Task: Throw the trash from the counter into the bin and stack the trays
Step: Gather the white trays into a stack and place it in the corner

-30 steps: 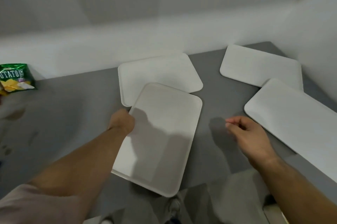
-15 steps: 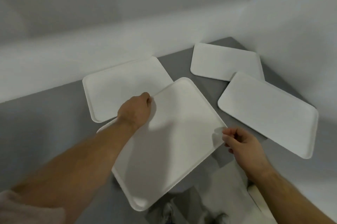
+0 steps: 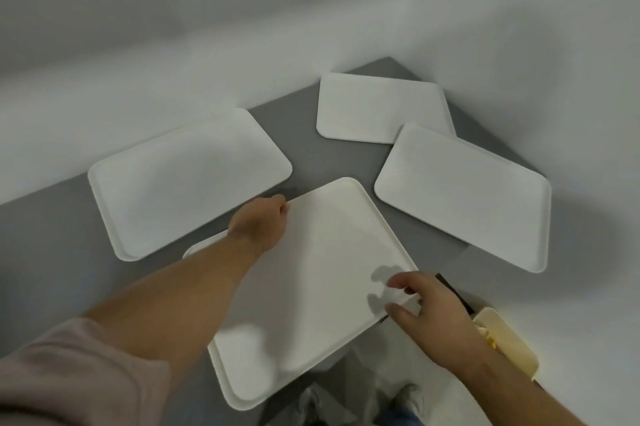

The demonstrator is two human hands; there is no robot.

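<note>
Trays, four white ones, lie on the grey counter (image 3: 41, 252). Left hand (image 3: 260, 228) is closed on the far edge of the near tray (image 3: 311, 287), fingers curled over the rim. Right hand (image 3: 429, 311) pinches that tray's right edge w/ thumb & fingers. Near tray sticks out past the counter's front edge. Left tray (image 3: 187, 179) sits just beside it. Back tray (image 3: 374, 107) is in the corner, right tray (image 3: 464, 197) overlaps its corner. Bin (image 3: 509, 346), cream, is low at right, below the counter.
</note>
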